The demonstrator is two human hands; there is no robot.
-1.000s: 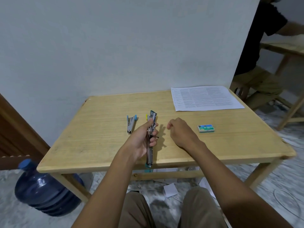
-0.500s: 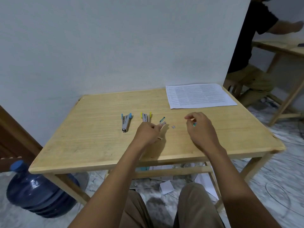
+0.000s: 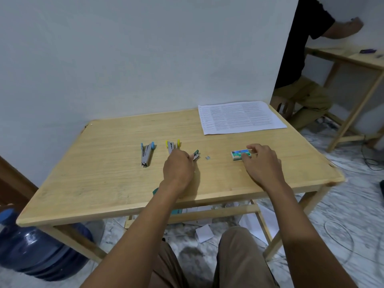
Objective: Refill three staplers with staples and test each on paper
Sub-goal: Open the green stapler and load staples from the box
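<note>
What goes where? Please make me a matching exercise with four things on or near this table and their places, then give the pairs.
Things:
1. blue stapler
2. staple box
3. printed sheet
4. water jug

Places:
a. on the floor at the table's left
b. in the right hand's fingers
c. far right corner of the table
d. leftmost thing on the table

Pairs: 1-d, 2-b, 3-c, 4-a.
</note>
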